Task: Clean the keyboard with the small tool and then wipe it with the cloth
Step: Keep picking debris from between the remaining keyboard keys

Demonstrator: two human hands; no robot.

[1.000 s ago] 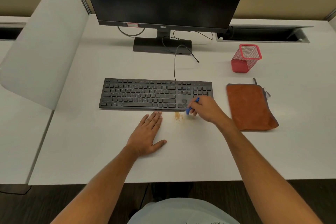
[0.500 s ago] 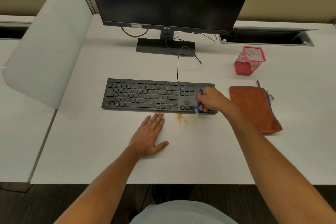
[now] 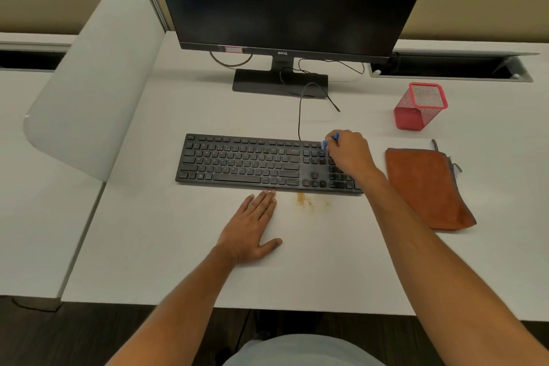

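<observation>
Most of the small blue tool (image 3: 330, 141) is hidden inside the right hand (image 3: 349, 154); only a short blue part is seen past the fingers, and its tip cannot be made out against the dark keys. The keyboard's (image 3: 252, 162) number pad is partly covered by that hand and wrist. The monitor (image 3: 291, 0) is cut off at the top of the view, and the key legends are too blurred to be read.

The right hand is curled around the tool, pinching it over the far right corner of the keyboard, with the forearm stretched forward across the desk (image 3: 148, 232). The left hand (image 3: 252, 229) is laid flat on the desk, fingers straight and together, thumb spread, fingertips just at the keyboard's near edge. Brown crumbs (image 3: 306, 201) are scattered beside those fingertips. The orange cloth (image 3: 427, 187) is lying right of the keyboard, near a red mesh cup (image 3: 420, 105).
</observation>
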